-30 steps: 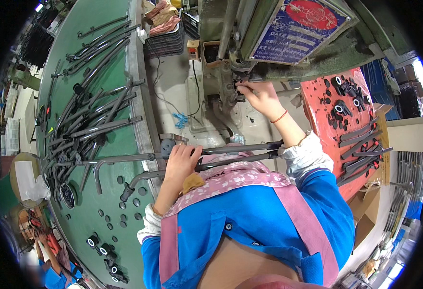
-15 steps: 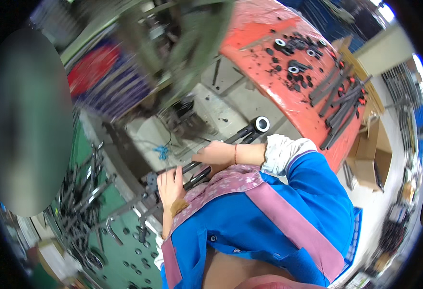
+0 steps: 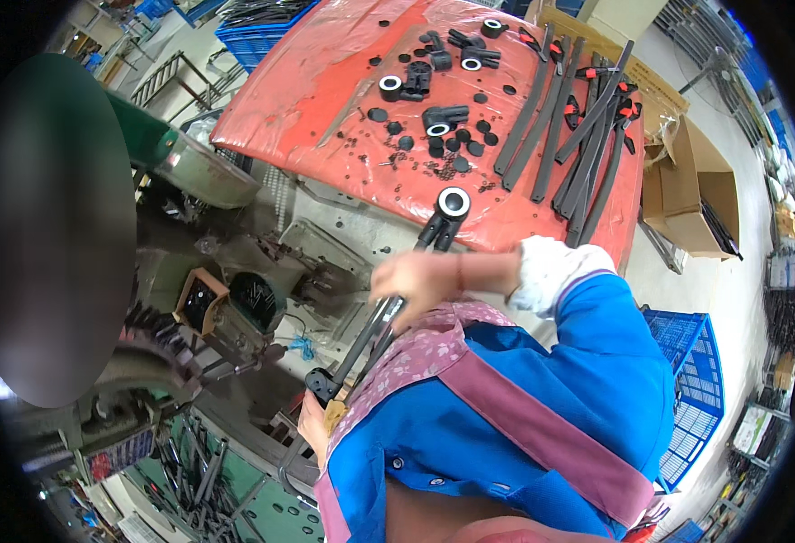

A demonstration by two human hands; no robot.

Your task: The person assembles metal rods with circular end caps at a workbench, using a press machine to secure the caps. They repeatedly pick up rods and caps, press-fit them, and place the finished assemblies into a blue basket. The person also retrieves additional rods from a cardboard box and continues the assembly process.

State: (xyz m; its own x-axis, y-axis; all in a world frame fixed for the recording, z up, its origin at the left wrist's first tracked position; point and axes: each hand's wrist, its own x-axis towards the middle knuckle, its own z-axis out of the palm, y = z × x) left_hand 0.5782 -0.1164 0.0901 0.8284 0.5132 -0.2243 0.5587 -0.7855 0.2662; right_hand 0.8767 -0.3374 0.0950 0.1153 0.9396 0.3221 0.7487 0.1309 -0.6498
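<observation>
Closed around the middle of a long black metal bar assembly with a ringed end [image 3: 406, 290], the right hand [image 3: 425, 279] carries it slantwise toward the red-covered bench [image 3: 325, 81], while the left hand [image 3: 312, 423] steadies its lower end, grip hidden, above scattered black round caps [image 3: 434, 122].

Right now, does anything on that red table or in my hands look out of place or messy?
Nothing looks damaged. Small black caps lie scattered loose over the red table, beside a rough pile of long black bars. Your right hand grips a black rod assembly held at a slant.
</observation>
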